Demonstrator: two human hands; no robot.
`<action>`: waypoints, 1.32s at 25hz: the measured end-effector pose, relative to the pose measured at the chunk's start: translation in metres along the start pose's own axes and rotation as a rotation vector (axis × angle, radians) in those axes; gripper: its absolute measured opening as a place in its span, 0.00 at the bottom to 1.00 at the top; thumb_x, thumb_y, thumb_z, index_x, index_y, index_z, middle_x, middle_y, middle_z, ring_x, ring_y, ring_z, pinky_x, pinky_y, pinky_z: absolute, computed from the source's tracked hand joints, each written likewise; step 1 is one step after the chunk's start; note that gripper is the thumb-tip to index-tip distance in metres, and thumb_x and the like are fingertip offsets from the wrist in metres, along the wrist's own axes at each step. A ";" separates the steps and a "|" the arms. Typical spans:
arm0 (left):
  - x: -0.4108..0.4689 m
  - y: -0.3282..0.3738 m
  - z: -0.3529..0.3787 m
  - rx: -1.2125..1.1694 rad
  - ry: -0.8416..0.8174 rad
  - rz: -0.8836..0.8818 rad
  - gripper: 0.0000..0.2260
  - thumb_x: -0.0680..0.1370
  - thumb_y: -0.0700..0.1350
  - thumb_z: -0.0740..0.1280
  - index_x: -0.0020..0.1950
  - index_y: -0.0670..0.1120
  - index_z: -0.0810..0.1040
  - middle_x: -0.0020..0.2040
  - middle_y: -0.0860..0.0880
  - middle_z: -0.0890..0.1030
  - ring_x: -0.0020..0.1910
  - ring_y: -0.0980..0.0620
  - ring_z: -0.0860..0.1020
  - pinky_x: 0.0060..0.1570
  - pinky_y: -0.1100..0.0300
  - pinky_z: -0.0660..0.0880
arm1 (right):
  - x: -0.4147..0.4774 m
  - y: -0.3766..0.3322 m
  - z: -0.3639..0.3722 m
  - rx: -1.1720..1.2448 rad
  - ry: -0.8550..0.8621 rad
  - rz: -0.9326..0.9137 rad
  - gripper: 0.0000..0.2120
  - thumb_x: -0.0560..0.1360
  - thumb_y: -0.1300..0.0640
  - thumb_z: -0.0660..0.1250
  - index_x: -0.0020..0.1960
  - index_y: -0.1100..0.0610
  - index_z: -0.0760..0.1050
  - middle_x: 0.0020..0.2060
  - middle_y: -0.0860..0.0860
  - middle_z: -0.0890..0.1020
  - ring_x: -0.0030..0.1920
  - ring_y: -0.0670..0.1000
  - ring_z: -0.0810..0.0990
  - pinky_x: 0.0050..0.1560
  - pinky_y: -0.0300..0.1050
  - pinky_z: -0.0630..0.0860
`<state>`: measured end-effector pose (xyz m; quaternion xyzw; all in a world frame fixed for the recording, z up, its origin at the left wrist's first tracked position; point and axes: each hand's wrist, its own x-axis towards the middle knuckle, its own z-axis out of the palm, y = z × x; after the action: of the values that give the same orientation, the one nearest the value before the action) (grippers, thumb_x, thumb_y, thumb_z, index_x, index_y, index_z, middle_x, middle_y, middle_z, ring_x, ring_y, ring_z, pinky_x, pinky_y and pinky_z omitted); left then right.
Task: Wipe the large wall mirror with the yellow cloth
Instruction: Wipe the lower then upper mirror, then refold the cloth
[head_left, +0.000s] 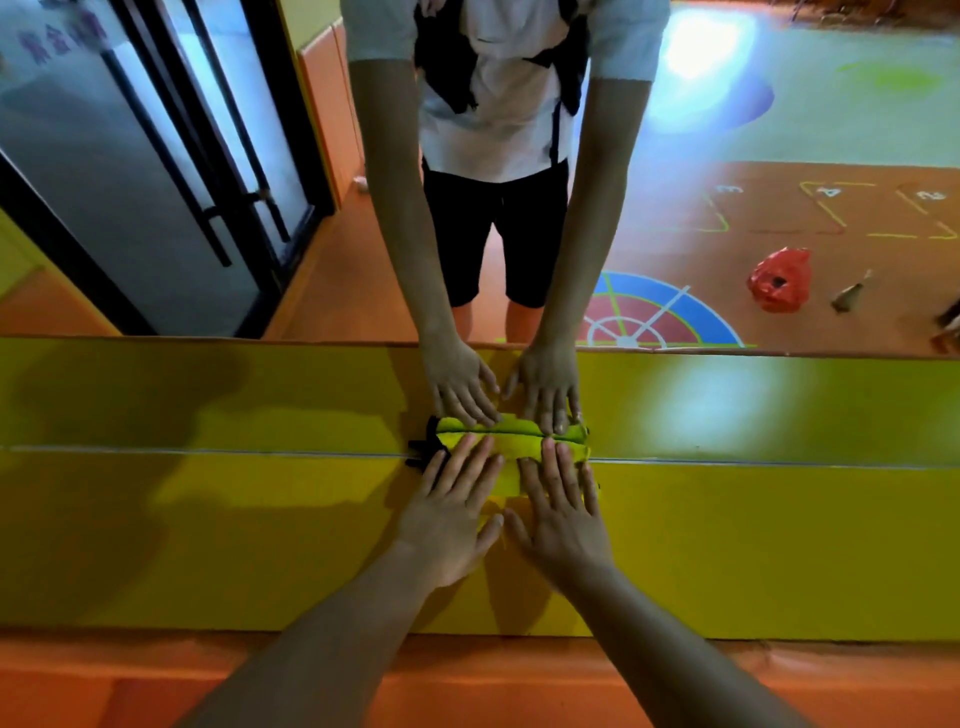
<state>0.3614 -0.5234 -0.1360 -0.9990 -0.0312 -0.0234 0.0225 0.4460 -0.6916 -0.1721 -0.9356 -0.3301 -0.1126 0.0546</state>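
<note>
Both hands lie flat with fingers straight and slightly spread. The left hand (451, 519) and right hand (563, 512) press side by side on the folded yellow cloth (506, 475). The cloth sits on a glossy yellow padded ledge (234, 530), pushed against the bottom edge of the wall mirror (779, 130). The glass reflects an orange floor with painted game markings and a crumpled red bag (779, 280).

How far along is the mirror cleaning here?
Done: no wiped area can be told on the large wall mirror. In hand: the left hand and right hand press the yellow cloth flat at its bottom edge. Left: seemingly all the glass above.
</note>
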 end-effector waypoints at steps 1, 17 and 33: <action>-0.003 0.002 0.003 -0.026 -0.024 -0.016 0.32 0.82 0.62 0.49 0.83 0.48 0.53 0.83 0.49 0.45 0.82 0.48 0.42 0.76 0.44 0.48 | -0.001 -0.002 0.001 0.002 -0.015 0.007 0.36 0.78 0.34 0.52 0.78 0.55 0.67 0.81 0.59 0.59 0.81 0.56 0.53 0.75 0.61 0.53; -0.006 0.018 -0.019 -0.309 -0.025 -0.239 0.22 0.84 0.50 0.62 0.78 0.51 0.66 0.68 0.50 0.76 0.68 0.45 0.69 0.64 0.50 0.68 | -0.014 -0.004 -0.039 0.017 0.043 -0.013 0.15 0.70 0.56 0.74 0.56 0.50 0.76 0.51 0.48 0.82 0.52 0.56 0.79 0.50 0.53 0.73; 0.025 0.030 -0.433 -0.322 0.529 0.101 0.12 0.78 0.42 0.70 0.58 0.53 0.72 0.47 0.50 0.72 0.38 0.47 0.77 0.33 0.49 0.75 | 0.064 0.054 -0.457 -0.084 0.521 -0.078 0.21 0.63 0.61 0.66 0.56 0.51 0.77 0.47 0.51 0.80 0.40 0.56 0.82 0.44 0.47 0.75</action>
<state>0.3689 -0.5719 0.2963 -0.9492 0.0296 -0.2863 -0.1273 0.4484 -0.7756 0.2844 -0.8632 -0.3358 -0.3651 0.0945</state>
